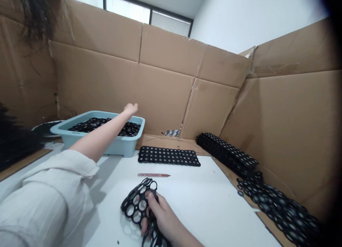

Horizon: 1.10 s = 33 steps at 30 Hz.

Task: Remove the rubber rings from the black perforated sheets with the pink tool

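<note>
My right hand (162,215) is wrapped round a bunched black mesh sheet of joined rings (136,202), low over the white table, with its thumb on top. My left arm stretches forward across a light blue plastic tub (125,147). Just above the tub's far right corner is my left hand (130,109), its fingers curled together; anything inside them is hidden. Inside the tub lies a heap of black ring pieces (91,124). A flat black sheet with rows of round holes (169,156) lies beyond a red pointed strip like a pencil (153,175).
Cardboard walls (160,86) enclose the back and sides of the white table (203,200). Along the right edge runs a stack of black perforated sheets (227,152), with a loose pile of black ring mesh (278,204) nearer. A dark blurred mass (16,143) stands at the left.
</note>
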Motion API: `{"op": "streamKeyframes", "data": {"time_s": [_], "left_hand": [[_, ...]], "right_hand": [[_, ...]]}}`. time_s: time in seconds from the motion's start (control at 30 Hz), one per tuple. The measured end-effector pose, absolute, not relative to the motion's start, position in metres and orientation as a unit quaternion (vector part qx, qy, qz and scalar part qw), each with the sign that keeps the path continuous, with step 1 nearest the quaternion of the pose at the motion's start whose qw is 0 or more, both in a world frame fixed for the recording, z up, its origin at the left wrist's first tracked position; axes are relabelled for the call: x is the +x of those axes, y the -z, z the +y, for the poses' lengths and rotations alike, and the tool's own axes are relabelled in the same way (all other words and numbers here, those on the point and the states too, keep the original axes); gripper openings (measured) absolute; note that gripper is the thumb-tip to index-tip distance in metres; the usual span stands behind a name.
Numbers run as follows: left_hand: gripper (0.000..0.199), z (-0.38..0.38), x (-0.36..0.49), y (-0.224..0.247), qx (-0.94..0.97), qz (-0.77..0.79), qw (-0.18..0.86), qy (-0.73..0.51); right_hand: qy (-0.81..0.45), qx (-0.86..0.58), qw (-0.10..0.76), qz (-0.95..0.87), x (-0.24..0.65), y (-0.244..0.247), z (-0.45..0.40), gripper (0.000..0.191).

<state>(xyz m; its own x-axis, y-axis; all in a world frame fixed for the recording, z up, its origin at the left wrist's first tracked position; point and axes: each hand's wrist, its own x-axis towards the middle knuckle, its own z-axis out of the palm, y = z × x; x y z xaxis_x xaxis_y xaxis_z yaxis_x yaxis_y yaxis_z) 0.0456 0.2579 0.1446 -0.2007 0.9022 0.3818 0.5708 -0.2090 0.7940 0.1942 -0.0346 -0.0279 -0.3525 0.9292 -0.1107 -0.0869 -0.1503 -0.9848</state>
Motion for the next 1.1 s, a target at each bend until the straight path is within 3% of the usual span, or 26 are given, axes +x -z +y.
{"op": "streamKeyframes", "data": {"time_s": [0.17,0.33,0.57,0.8,1.0,1.1], "left_hand": [[0.026,0.203,0.061,-0.133,0.707,0.534,0.103,-0.452],[0.027,0.108,0.07,-0.098,0.81,0.407,0.056,-0.419],[0.024,-0.002,0.057,-0.044,0.901,0.303,0.173,-0.257],[0.034,-0.027,0.045,0.009,0.9,0.327,0.17,-0.232],[0.036,-0.015,0.043,0.022,0.845,0.383,0.201,-0.314],[0.025,-0.002,0.042,0.024,0.821,0.406,0.19,-0.354]], "right_hand": [[-0.649,-0.393,0.438,-0.482,0.193,0.024,-0.036,0.065],[-0.68,-0.353,0.423,-0.484,0.192,0.028,-0.032,0.077],[-0.619,-0.382,0.471,-0.499,0.189,0.034,-0.031,0.045],[-0.489,-0.432,0.458,-0.604,0.194,0.038,-0.035,0.015],[-0.512,-0.43,0.429,-0.607,0.183,0.035,-0.035,0.022],[-0.489,-0.441,0.435,-0.615,0.175,0.031,-0.025,0.018]]}}
